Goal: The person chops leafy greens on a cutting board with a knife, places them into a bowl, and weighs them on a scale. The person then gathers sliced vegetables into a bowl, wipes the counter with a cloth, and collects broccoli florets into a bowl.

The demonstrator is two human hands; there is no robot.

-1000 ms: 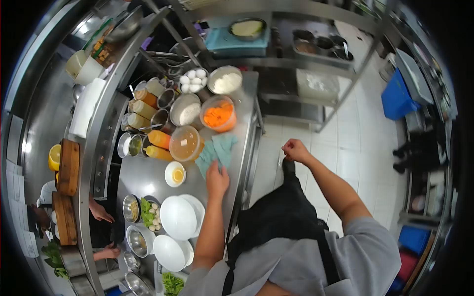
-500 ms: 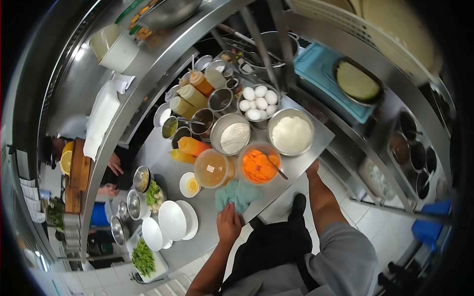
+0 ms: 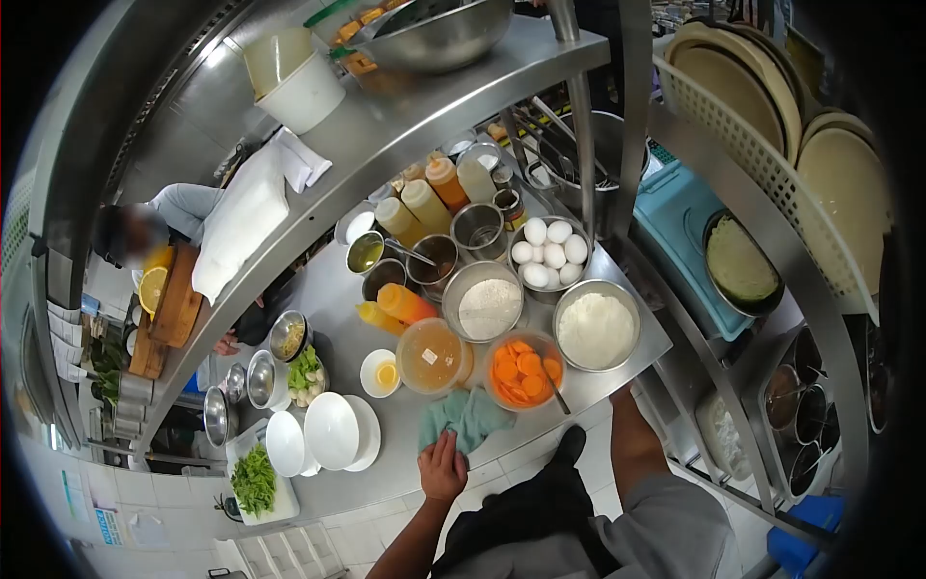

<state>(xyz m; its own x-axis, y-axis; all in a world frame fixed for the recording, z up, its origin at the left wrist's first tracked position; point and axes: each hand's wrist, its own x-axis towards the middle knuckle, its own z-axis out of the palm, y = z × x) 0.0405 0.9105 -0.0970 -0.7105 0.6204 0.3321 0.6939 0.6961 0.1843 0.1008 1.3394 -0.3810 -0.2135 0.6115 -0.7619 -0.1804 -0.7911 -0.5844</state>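
Left hand [image 3: 444, 468] rests palm down on a teal cloth [image 3: 470, 420], fingers close together; whether they pinch the fabric cannot be told. Right hand [image 3: 622, 394] is mostly out of sight at the table's far right edge, so its fingers cannot be read

Beneath everything spreads a stainless steel table [image 3: 357, 490], well stocked with ingredients. Judging by their look, some are prepared: leafy greens [image 3: 255, 482] are heaped at the left end, and sliced carrots [image 3: 511, 362] fill a clear plastic tub [image 3: 521, 409] with a spoon in it. A small white bowl [image 3: 367, 365] holds something yellow and round, perhaps a yolk, while the white eggs [image 3: 535, 232] in a metal bowl are whole in their shells. As for the cloth, it appears loosely gathered, neither folded neatly nor spread flat; how much of the surface it has wiped, if any, cannot be seen

The teal cloth lies near the table's front edge, just beside the carrots and a round tub of amber liquid [image 3: 429, 352]. It is soft, blue-green and matte, broad at the middle, with shallow creases across the top and uneven edges. Its nearest edge lies at the left fingertips; whether the fabric is damp is unclear
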